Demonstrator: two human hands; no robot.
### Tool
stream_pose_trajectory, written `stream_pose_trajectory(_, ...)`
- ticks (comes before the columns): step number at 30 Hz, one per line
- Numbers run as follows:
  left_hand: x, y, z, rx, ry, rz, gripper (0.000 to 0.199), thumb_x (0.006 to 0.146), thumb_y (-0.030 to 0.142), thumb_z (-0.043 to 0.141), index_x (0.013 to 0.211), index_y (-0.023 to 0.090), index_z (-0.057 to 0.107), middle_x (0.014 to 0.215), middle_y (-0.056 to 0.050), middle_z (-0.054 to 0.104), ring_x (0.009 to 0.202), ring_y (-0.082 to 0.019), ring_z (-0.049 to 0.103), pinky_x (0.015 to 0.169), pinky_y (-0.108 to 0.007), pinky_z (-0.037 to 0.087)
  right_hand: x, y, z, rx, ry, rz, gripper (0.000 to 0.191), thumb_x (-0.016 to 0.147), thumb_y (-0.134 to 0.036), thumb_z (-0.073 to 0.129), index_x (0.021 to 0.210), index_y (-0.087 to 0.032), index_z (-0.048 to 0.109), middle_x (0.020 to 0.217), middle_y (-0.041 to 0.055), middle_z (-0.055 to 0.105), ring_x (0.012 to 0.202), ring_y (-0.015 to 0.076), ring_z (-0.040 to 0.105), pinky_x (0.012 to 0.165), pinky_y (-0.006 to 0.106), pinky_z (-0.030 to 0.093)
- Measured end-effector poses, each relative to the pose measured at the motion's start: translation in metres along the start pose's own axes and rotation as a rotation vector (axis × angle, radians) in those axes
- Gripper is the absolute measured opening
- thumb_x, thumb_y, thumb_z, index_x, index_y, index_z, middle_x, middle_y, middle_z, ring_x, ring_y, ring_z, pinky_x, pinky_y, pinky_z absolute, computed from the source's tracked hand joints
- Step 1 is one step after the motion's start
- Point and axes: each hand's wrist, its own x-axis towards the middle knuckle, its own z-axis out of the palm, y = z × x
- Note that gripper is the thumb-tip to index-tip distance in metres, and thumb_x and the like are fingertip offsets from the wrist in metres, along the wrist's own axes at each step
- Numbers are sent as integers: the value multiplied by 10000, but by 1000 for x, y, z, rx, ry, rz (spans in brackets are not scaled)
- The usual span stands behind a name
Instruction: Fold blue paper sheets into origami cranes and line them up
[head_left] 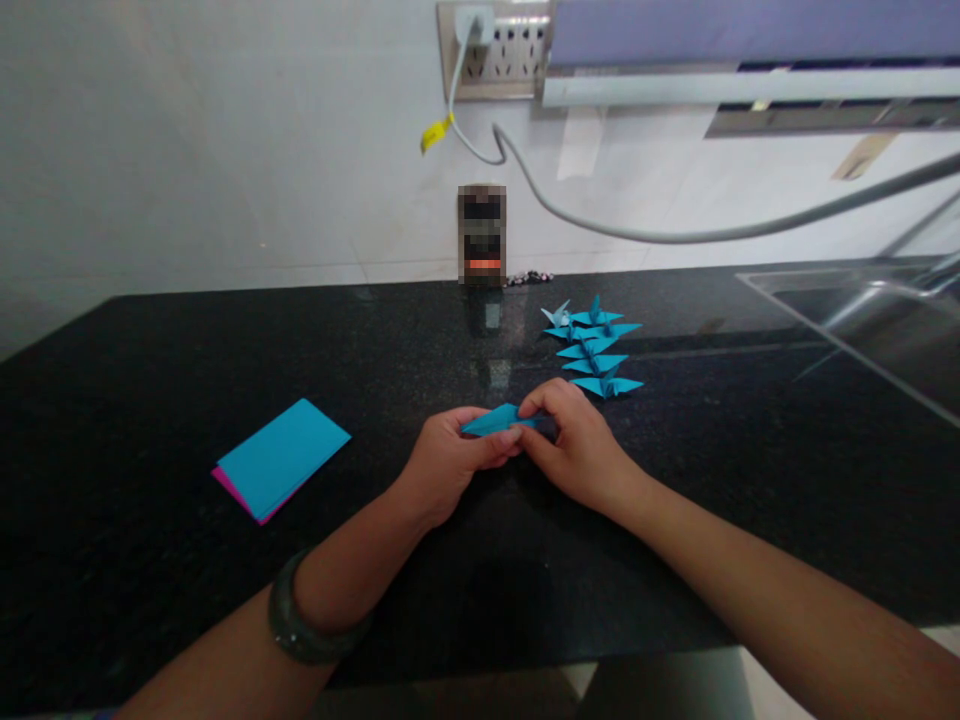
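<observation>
Between my two hands is a narrow, pointed piece of folded blue paper [491, 420], held just over the dark counter. My left hand [454, 455] grips its left part, thumb in front and fingers behind. At its right end, the thumb and forefinger of my right hand [566, 435] pinch the paper, hiding part of that end. Just beyond my right hand stand several folded paper cranes [592, 350], most of them blue and one paler. To the left lies a stack of blue paper sheets [285, 455], with a pink sheet showing underneath.
A phone-like object [482, 235], blurred out, leans against the wall beside a beaded strand [529, 278]. On the right, a metal sink [847, 350] is set into the black counter [420, 340]. A grey cable [660, 237] hangs from the wall socket [504, 52].
</observation>
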Motion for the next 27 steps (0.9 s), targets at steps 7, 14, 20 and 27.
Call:
stream_pose_trajectory(7,0,1,2,-30,22,7,244,594,213,777,775,116,646,663,-22,690,613,-114,640,590,-210,493,0,2,3,59,19,98,116,752,-225,612,802,-179,518,780,28,523,740,166,493,630,289,391)
stream_pose_trajectory(14,0,3,1,-78,65,16,256,594,182,764,803,104,639,671,-38,695,583,-118,642,542,-194,480,1,1,-1,-52,37,-142,50,807,-193,547,825,-167,587,819,54,524,817,182,484,722,327,398)
stream_pose_trajectory(20,0,7,1,-96,123,23,491,632,79,690,1108,119,578,667,-28,698,513,-98,626,472,-161,436,2,0,-5,-214,36,-380,146,833,-193,535,860,-210,676,863,61,570,809,181,469,704,330,384)
stream_pose_trajectory(27,-1,8,1,-135,100,-17,550,644,43,638,1181,120,543,656,-37,691,532,-110,633,476,-163,441,5,-3,-6,-243,-26,-415,164,845,-179,521,818,-179,682,797,66,604,771,179,466,677,326,391)
